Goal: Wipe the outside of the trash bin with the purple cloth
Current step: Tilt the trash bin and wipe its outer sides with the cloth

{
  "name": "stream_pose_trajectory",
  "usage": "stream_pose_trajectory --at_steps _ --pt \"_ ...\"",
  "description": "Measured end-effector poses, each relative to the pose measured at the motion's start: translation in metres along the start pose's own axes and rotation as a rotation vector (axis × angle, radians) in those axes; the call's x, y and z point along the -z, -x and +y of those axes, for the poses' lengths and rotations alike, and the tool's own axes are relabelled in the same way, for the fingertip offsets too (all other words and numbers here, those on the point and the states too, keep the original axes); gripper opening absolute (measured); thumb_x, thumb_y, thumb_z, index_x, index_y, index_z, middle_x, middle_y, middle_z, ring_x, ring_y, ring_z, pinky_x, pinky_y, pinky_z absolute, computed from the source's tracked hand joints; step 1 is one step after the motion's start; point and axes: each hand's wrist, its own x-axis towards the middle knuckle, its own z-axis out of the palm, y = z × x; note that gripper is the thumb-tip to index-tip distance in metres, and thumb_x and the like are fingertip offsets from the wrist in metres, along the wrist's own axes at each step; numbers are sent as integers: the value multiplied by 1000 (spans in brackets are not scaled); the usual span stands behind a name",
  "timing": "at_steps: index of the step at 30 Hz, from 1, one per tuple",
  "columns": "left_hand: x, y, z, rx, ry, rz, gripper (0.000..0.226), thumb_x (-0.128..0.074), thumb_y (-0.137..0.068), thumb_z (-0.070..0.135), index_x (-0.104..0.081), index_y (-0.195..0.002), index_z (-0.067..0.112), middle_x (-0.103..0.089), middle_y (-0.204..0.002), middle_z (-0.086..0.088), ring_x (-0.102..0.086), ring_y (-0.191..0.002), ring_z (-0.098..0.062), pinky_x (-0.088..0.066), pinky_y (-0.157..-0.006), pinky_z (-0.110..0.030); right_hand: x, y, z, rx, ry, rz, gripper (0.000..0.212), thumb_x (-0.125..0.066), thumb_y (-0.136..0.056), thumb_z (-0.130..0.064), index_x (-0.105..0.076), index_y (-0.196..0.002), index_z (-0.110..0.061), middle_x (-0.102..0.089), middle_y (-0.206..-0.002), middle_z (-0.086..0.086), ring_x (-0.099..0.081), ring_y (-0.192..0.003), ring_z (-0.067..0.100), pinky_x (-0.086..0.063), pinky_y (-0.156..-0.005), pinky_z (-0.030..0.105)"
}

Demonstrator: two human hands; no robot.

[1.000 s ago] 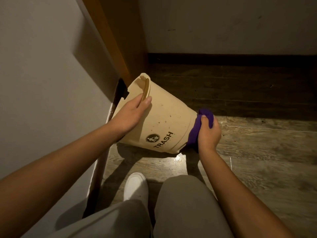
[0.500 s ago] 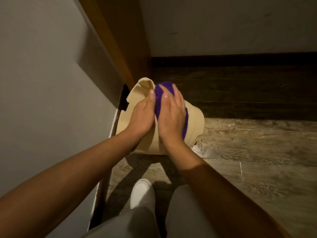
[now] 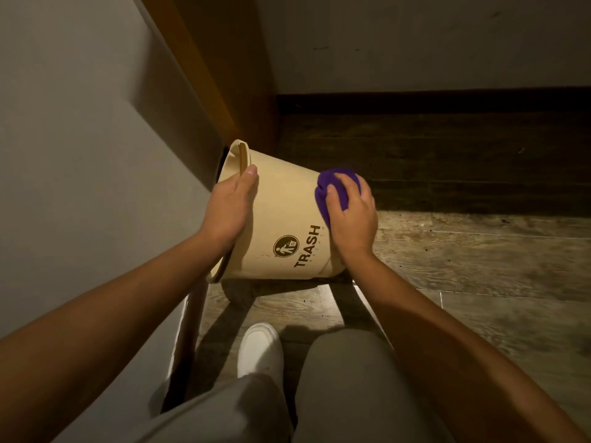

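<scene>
A cream trash bin [image 3: 281,215] printed with "TRASH" and a dark round logo lies tilted on its side above the wooden floor, its open rim toward the left wall. My left hand [image 3: 230,207] holds the bin near the rim, thumb lying along the wall. My right hand [image 3: 350,215] grips a bunched purple cloth [image 3: 332,190] and presses it on the bin's upper side near the base. Part of the cloth is hidden under my fingers.
A grey wall [image 3: 96,155] with a baseboard runs close on the left, and an orange-brown door frame [image 3: 211,65] stands behind the bin. Dark baseboard [image 3: 431,102] lines the far wall. My grey trouser legs [image 3: 339,388] and white shoe [image 3: 259,348] fill the near floor.
The bin has turned so the TRASH print faces up again. My right hand slid the cloth from beside my left hand near the rim toward the base end.
</scene>
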Motion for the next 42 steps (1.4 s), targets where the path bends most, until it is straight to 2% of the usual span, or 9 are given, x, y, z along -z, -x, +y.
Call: stream_pose_trajectory --at_steps 3,9,17,22,24,28,33,37,42 --pt "3 1 -2 -8 -27 4 35 -40 -107 50 -62 -83 37 -65 -66 39 -59 -67 25 -37 -70 -22 3 4 19 -53 -27 32 51 -43 -103 -56 -54 -145 -30 -43 -160 4 -46 -140 28 -42 -101 37" --pt "1 4 2 -25 -35 -64 44 -36 -108 51 -71 -105 24 -74 -104 0 -69 -101 -18 -50 -86 -35 12 11 40 -312 -204 95 46 -49 -105 -48 -49 -149 -32 -52 -151 4 -55 -130 27 -41 -91 33" --pt "-13 -5 27 -74 -65 -120 47 -30 -109 50 -66 -105 20 -68 -96 2 -62 -92 -10 -41 -74 -25 18 30 -7 -101 -206 63 39 -48 -110 -25 -54 -148 -25 -36 -166 0 -41 -147 23 -40 -116 44" --pt "-23 -12 38 35 47 -114 62 -22 -108 57 -65 -88 17 -68 -85 -7 -69 -90 -19 -51 -86 -32 -8 48 -85 221 -271 -53 42 -46 -106 -31 -55 -146 -29 -41 -163 1 -36 -149 22 -35 -119 45" --pt "-20 -15 39 134 129 -124 66 -22 -107 60 -70 -98 15 -76 -93 -7 -75 -96 -19 -56 -87 -32 -17 55 -98 217 -250 -45 43 -44 -106 -37 -49 -149 -32 -40 -162 0 -35 -150 23 -36 -119 53" --pt "-10 -10 29 229 251 -217 57 -39 -105 58 -80 -88 23 -81 -85 0 -79 -84 -16 -56 -79 -34 -10 39 -72 163 -71 28 48 -36 -107 -47 -44 -152 -31 -38 -164 4 -32 -152 27 -33 -118 58" --pt "-18 23 2 208 166 -221 65 -39 -92 72 -61 -133 26 -75 -119 -6 -71 -112 -27 -51 -104 -54 -14 29 -32 -35 -100 37 52 -31 -104 -54 -43 -150 -34 -38 -162 1 -35 -148 26 -43 -112 55" --pt "-7 27 -7 246 238 -90 39 -41 -98 66 -65 -109 37 -75 -117 -2 -70 -112 -29 -48 -105 -60 -16 36 -3 -109 -161 0 51 -38 -105 -50 -43 -153 -34 -36 -164 2 -41 -144 28 -49 -107 53" --pt "4 24 -5 225 193 -96 39 -41 -99 66 -68 -110 40 -80 -108 2 -75 -105 -26 -52 -101 -57 -16 25 22 -223 -176 22 47 -37 -108 -49 -43 -152 -35 -39 -161 3 -49 -137 29 -47 -99 39"
